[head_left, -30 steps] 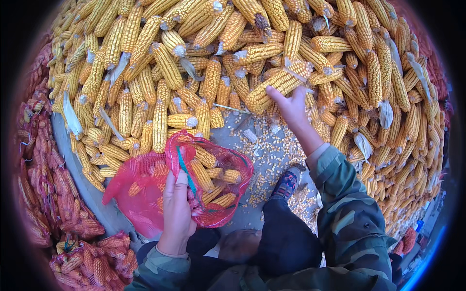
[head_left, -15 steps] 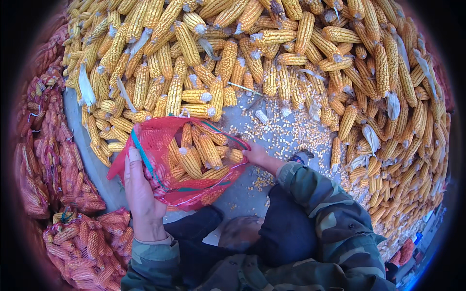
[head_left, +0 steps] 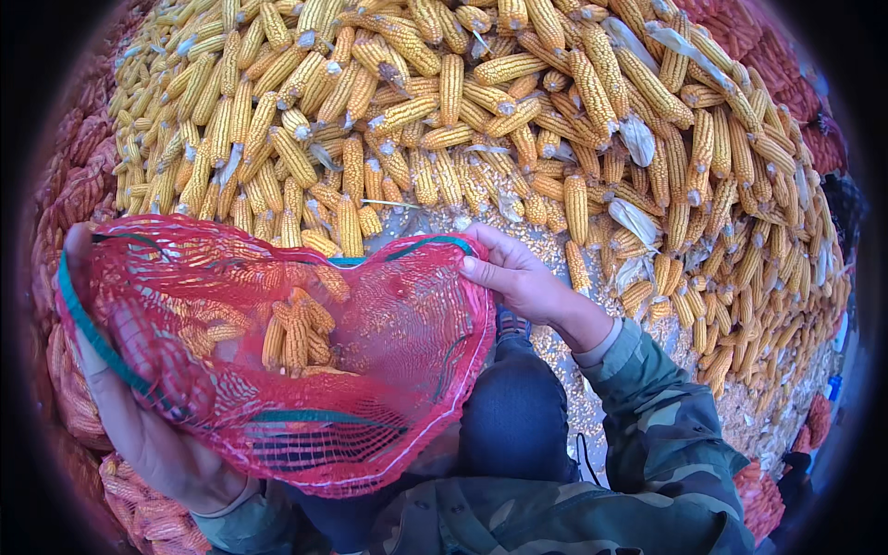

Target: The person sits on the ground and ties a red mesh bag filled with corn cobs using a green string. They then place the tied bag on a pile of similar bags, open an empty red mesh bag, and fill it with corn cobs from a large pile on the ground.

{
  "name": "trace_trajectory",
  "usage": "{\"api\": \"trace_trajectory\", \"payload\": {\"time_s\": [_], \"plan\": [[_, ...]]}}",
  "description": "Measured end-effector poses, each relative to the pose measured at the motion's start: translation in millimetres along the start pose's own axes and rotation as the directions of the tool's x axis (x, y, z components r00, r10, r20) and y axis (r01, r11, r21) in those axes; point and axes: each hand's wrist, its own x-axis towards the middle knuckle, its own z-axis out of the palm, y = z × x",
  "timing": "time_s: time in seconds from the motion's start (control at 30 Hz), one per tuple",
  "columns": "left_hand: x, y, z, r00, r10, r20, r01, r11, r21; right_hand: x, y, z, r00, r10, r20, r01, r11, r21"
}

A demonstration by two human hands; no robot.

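Note:
I stretch a red mesh sack (head_left: 398, 333) wide in front of me, its green band and pale drawstring along the rim. Several corn cobs (head_left: 301, 333) lie down inside it. My left hand (head_left: 157, 430) grips the sack's rim at the far left, its fingers partly behind the mesh. My right hand (head_left: 513, 277) pinches the rim at the right side, thumb on top. Under the right side of the sack are my dark-trousered knee (head_left: 513, 416) and part of my shoe.
A big heap of yellow cobs (head_left: 444, 92) with pale husks fills the far side and right. Red sacks full of cobs (head_left: 79, 398) line the left edge; more (head_left: 768, 46) are at the upper right. Loose kernels (head_left: 583, 379) are scattered on the grey ground.
A second ago my right hand held a cob above the heap; that cob has left it. Both hands now hold the sack, lifted nearer and spread much wider, with my left hand further left.

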Motion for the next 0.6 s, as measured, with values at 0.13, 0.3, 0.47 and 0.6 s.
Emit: {"api": "trace_trajectory", "payload": {"time_s": [0.13,0.3,0.47,0.6], "plan": [[-1,-80,-4,0.941,-0.211,-0.266,0.280,0.925,0.257,-37,32,-65,0.868,0.242,-0.433,-0.367,0.900,-0.233],[-17,-140,-40,0.889,-0.457,-0.026,0.431,0.818,0.382,-44,23,-139,0.704,0.050,-0.709,-0.709,-0.006,-0.705],[-11,-182,-59,0.830,-0.557,-0.016,0.469,0.683,0.560,68,-21,-185,0.695,-0.607,-0.387,-0.485,0.001,-0.874],[0,-200,-66,0.892,-0.390,0.228,-0.004,0.498,0.867,152,-30,-199,0.695,-0.699,-0.166,-0.558,-0.380,-0.737]]}}
